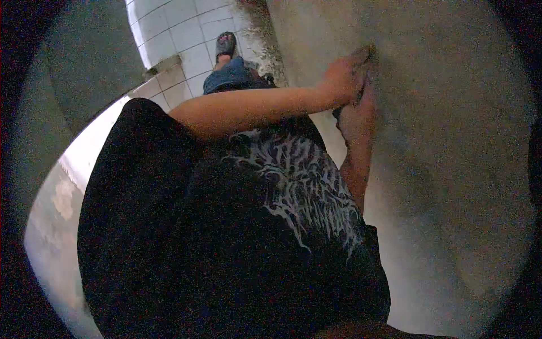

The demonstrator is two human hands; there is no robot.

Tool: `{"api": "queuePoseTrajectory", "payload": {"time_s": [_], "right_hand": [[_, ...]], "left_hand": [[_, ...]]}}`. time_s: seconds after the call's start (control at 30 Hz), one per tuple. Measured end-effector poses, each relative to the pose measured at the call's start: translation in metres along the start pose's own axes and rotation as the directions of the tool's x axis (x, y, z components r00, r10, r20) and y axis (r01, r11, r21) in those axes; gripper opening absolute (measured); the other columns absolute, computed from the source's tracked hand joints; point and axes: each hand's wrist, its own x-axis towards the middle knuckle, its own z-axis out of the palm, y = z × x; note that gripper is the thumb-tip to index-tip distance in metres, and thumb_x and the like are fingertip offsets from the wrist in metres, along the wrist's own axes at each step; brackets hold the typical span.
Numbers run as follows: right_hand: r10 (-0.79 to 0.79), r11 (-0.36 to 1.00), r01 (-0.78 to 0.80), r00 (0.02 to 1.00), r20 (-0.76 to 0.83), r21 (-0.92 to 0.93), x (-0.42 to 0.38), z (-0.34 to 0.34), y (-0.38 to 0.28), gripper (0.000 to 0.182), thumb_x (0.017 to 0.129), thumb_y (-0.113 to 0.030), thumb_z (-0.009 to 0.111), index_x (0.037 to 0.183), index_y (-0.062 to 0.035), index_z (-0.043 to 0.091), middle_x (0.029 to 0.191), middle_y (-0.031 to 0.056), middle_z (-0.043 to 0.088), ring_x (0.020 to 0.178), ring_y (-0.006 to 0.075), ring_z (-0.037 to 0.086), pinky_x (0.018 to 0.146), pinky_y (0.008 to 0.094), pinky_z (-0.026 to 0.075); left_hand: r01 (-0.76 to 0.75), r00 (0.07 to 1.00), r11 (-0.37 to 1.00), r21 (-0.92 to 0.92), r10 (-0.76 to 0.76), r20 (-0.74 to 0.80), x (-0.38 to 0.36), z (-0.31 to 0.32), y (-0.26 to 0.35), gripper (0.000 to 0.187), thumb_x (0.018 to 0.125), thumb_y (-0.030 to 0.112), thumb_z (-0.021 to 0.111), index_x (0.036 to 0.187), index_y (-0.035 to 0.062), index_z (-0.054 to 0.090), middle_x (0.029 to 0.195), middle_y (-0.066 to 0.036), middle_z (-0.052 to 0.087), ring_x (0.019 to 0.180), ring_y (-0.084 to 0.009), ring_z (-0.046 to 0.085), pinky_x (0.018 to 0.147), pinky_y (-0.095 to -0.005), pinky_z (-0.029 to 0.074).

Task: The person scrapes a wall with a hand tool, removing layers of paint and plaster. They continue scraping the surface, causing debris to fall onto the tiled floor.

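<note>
My left hand (342, 79) reaches across in front of my body at the upper right, its fingers curled and closed. Close against it, just below, is my right hand (361, 110), whose fingers are partly hidden and blurred. Both hands come together beside the wall. Something dark (362, 55) shows at the fingertips of my left hand; its kind cannot be made out in the dim light. A dark band or edge (337, 116) is visible near my right wrist. Whatever lies between the hands is hidden.
A plain grey-beige wall (451, 141) fills the right side. White floor tiles (189, 25) with a dirty, stained edge run along the top. One foot in a dark sandal (226, 45) stands on them. My black shirt (226, 243) with pale lettering covers much of the lower view.
</note>
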Motion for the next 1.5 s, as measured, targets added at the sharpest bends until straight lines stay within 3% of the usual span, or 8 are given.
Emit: {"api": "queuePoseTrajectory", "payload": {"time_s": [0.3, 0.47, 0.7, 0.77, 1.0, 1.07, 1.2, 1.5], "right_hand": [[0.101, 0.993, -0.089, 0.979, 0.179, -0.078, -0.026, 0.014, 0.004, 0.051, 0.094, -0.026, 0.041, 0.14, -0.0133, 0.023, 0.077, 0.0088, 0.056, 0.05, 0.0147, 0.05, 0.043, 0.029, 0.04], [-0.517, 0.855, 0.499, 0.839, 0.167, 0.142, 0.036, 0.058, 0.104, 0.052, 0.095, -0.023, 0.041, 0.142, -0.023, 0.017, 0.08, 0.0064, 0.056, 0.05, 0.0139, 0.05, 0.041, 0.0287, 0.039], [-0.605, 0.789, 0.615, 0.779, 0.164, -0.015, 0.026, 0.042, 0.078, 0.05, 0.093, -0.024, 0.047, 0.138, -0.0143, 0.025, 0.076, 0.0058, 0.055, 0.05, 0.0147, 0.05, 0.043, 0.0287, 0.04], [-0.292, 0.956, 0.292, 0.926, 0.24, 0.037, 0.021, 0.036, 0.073, 0.045, 0.093, -0.021, 0.047, 0.133, -0.0094, 0.03, 0.078, 0.0065, 0.055, 0.051, 0.0153, 0.051, 0.043, 0.0293, 0.04], [-0.506, 0.862, 0.506, 0.863, 0.004, -0.026, 0.028, 0.044, 0.113, 0.042, 0.092, -0.018, 0.047, 0.13, -0.0094, 0.032, 0.081, 0.0072, 0.056, 0.054, 0.0152, 0.052, 0.044, 0.0292, 0.04], [-0.16, 0.943, 0.103, 0.974, 0.163, 0.316, -0.01, 0.032, 0.075, 0.045, 0.091, -0.014, 0.046, 0.133, -0.0106, 0.028, 0.082, 0.0081, 0.056, 0.055, 0.0158, 0.052, 0.047, 0.0289, 0.041], [0.082, 0.982, -0.09, 0.995, 0.053, 0.167, -0.038, 0.015, 0.057, 0.052, 0.09, -0.009, 0.042, 0.139, -0.0129, 0.022, 0.084, 0.0075, 0.055, 0.056, 0.0148, 0.051, 0.047, 0.0273, 0.04], [-0.244, 0.909, 0.294, 0.95, -0.195, 0.295, -0.063, -0.031, 0.044, 0.06, 0.092, -0.005, 0.036, 0.143, -0.0186, 0.007, 0.08, 0.0068, 0.053, 0.052, 0.0088, 0.045, 0.042, 0.0235, 0.036]], "left_hand": [[0.106, 0.987, 0.977, -0.184, -0.127, -0.103, -0.023, 0.008, -0.053, 0.039, 0.082, 0.018, 0.055, 0.115, -0.0021, 0.053, 0.11, -0.025, 0.057, 0.102, -0.0409, 0.054, 0.089, -0.0418, 0.043], [0.098, 0.968, 0.972, -0.216, -0.143, -0.207, -0.038, -0.023, -0.042, 0.039, 0.083, 0.02, 0.055, 0.116, -0.0005, 0.053, 0.111, -0.022, 0.058, 0.104, -0.0368, 0.054, 0.09, -0.0399, 0.043], [0.112, 0.95, 0.965, -0.236, -0.173, -0.26, -0.033, -0.01, -0.045, 0.039, 0.084, 0.02, 0.054, 0.119, 0.0037, 0.053, 0.116, -0.018, 0.057, 0.109, -0.0321, 0.054, 0.094, -0.0368, 0.041], [0.084, 0.954, 0.974, -0.211, -0.14, -0.263, -0.032, -0.006, -0.047, 0.039, 0.084, 0.019, 0.054, 0.12, 0.0037, 0.053, 0.117, -0.018, 0.057, 0.11, -0.032, 0.054, 0.095, -0.0365, 0.041], [0.008, 0.987, 0.99, -0.138, -0.03, -0.158, -0.026, 0.021, -0.062, 0.038, 0.085, 0.019, 0.053, 0.121, 0.0073, 0.053, 0.115, -0.018, 0.058, 0.107, -0.0333, 0.056, 0.093, -0.0381, 0.043], [0.059, 0.994, 0.99, -0.129, -0.07, -0.082, -0.034, 0.014, -0.042, 0.037, 0.085, 0.019, 0.053, 0.121, 0.0083, 0.053, 0.115, -0.018, 0.058, 0.105, -0.0336, 0.056, 0.091, -0.0384, 0.044], [0.086, 0.996, 0.992, -0.092, -0.083, 0.026, -0.039, 0.023, -0.024, 0.037, 0.086, 0.019, 0.051, 0.12, 0.0039, 0.052, 0.113, -0.022, 0.056, 0.105, -0.0389, 0.053, 0.091, -0.0406, 0.042], [-0.022, 0.981, 0.955, -0.294, 0.077, 0.178, -0.047, 0.009, 0.059, 0.046, 0.089, 0.024, 0.051, 0.129, 0.0065, 0.042, 0.124, -0.021, 0.05, 0.113, -0.0378, 0.048, 0.095, -0.0406, 0.039]]}}
